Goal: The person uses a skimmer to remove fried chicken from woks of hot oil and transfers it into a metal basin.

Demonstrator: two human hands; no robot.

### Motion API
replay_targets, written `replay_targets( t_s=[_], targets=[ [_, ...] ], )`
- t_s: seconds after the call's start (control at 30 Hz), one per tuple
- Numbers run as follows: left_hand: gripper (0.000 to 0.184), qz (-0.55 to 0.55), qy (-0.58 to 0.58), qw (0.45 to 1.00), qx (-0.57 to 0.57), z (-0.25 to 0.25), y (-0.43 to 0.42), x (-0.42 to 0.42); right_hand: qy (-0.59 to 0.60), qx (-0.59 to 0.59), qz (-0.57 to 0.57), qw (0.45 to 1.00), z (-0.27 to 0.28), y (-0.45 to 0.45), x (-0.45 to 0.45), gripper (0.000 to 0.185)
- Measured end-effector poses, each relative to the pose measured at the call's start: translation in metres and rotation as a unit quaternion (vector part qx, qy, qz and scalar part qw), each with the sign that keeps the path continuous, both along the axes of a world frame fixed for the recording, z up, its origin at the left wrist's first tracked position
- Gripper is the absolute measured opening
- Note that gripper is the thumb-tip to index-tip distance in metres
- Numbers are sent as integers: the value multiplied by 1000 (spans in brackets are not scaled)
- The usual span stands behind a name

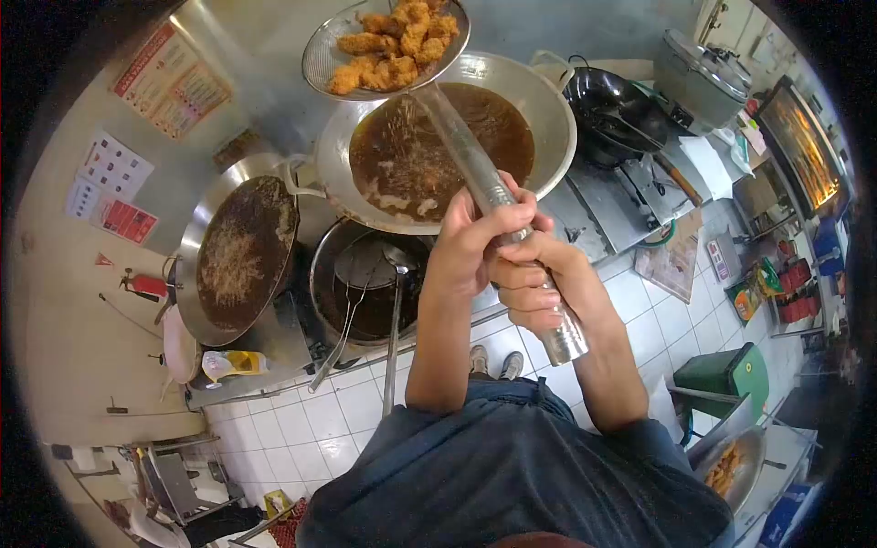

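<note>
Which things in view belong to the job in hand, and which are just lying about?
In the job:
- long-handled strainer, gripped by left hand and right hand
- fried pieces in it
- wide pan of brown oil below

Apparently lying about:
- black wok
- ladle
- yellow-labelled container
- fire extinguisher
- green bin

White tiled floor [348,420], pale walls [68,301], posters [172,82], red fire extinguisher [146,286]

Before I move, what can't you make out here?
All in the head view:
Strainer: far rim cut off by the top edge.
Handle: partly hidden by the left hand and right hand.
Large pan: bottom hidden by dark liquid.
Wall poster: smaller print too small to read.
</note>
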State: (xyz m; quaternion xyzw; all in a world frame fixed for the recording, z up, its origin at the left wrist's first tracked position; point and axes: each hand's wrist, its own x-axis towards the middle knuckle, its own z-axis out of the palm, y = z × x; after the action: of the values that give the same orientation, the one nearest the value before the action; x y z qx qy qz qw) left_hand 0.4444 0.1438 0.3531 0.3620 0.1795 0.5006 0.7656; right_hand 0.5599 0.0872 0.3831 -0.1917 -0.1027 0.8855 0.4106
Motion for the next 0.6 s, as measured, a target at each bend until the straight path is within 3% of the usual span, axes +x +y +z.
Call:
replay_targets(
  t_s=[0.03,0.13,0.23,0.37,0.4,0.5,0.6],
  targets=[
    [30,-8,-2,1000,-8,0,-4,0,48,-23,14,999,-3,-2,1,14],
    [26,27,-35,996,-82,-27,-28,6,5,-61,4,998,-9,-13,0,19],
    [25,39,-36,992,-111,-26,-36,6,54,-120,14,991,-5,-15,-8,20],
    [24,44,-45,996,-64,-29,-12,5,-19,17,10,1000,-30,1,-9,15],
    [24,44,-48,996,-63,-25,-10,3,11,-8,1,1000,-25,4,-13,14],
    [24,27,-85,995,-32,3,0,7,-43,50,-34,997,18,2,-22,14],
    [25,24,-77,995,-58,-2,-16,0,-34,28,-34,998,13,-12,-24,13]
  ],
)
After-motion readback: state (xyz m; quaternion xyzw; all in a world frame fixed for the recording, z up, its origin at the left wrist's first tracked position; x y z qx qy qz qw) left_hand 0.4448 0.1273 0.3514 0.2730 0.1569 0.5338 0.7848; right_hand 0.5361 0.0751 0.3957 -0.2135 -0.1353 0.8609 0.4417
